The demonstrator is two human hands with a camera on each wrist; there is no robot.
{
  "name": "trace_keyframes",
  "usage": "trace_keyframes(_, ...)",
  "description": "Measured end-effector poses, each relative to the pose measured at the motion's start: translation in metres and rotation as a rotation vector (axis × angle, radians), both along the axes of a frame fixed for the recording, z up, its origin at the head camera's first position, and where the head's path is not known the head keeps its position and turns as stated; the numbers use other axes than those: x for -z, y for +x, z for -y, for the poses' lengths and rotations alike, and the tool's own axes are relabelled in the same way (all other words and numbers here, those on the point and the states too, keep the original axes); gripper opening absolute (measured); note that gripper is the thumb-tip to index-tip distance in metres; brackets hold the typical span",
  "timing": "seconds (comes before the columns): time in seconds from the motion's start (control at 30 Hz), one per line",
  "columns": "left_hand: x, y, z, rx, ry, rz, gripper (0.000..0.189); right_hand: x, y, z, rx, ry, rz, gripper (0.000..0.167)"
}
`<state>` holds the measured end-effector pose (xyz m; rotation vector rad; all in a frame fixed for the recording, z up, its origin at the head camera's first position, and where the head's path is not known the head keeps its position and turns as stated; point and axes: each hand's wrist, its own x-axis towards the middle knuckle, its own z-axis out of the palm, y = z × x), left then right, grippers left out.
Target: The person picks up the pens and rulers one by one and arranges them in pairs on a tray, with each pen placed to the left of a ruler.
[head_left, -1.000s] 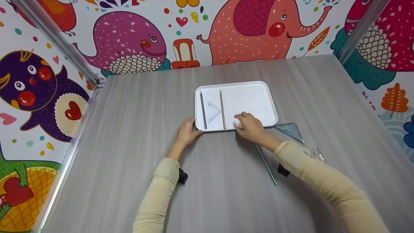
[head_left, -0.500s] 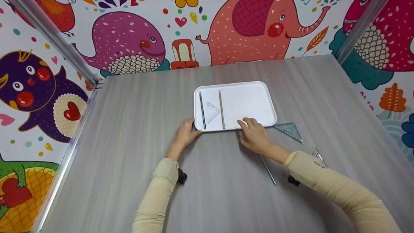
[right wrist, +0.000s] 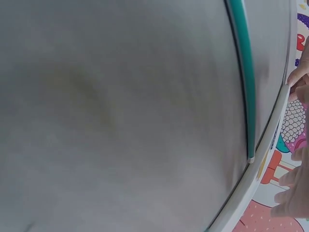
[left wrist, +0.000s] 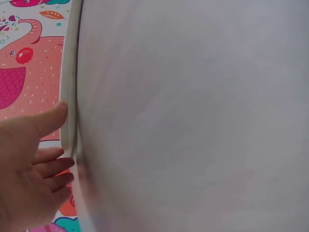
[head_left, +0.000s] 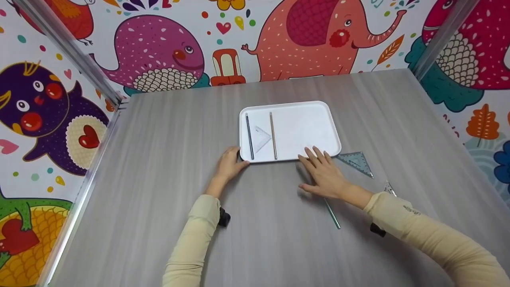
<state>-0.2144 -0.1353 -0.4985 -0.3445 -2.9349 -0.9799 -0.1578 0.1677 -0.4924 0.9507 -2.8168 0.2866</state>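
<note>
A white tray lies on the table. My left hand holds its near left corner, the thumb along the front rim and the fingers at the left side. Fingers spread, my right hand hovers at the tray's front rim and holds nothing; contact with the rim cannot be told. Inside the tray are a dark pencil, a clear set square and a brown pencil. A green pencil lies on the table, partly hidden beneath my right hand; the right wrist view shows its far end near the tray.
A greenish set square lies just off the tray's near right corner. Nearer, a clear measuring piece is partly covered by my right sleeve. A wall with printed animals borders the table's far edge.
My right hand has drawn back and right from over the tray to its front rim, its fingers spreading. The left hand, the tray and its contents have stayed in place.
</note>
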Motion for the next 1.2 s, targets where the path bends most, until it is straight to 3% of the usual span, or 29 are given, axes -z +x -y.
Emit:
trace_keyframes(0.2, -0.001, -0.001, -0.001, -0.010, -0.004, 0.007, 0.049, 0.002, 0.007, -0.014, -0.017, -0.018, 0.023, 0.082)
trace_keyframes(0.5, 0.000, -0.002, -0.002, -0.003, 0.009, 0.007, 0.049, 0.010, 0.016, -0.034, -0.066, -0.030, -0.044, 0.084)
trace_keyframes(0.8, 0.000, -0.001, -0.002, -0.008, 0.001, 0.010, 0.046, 0.015, 0.024, -0.049, -0.035, 0.036, 0.003, 0.087)
trace_keyframes(1.2, 0.001, 0.000, -0.001, 0.015, 0.038, -0.026, 0.041, 0.018, 0.031, -0.064, 0.010, 0.025, 0.047, 0.088)
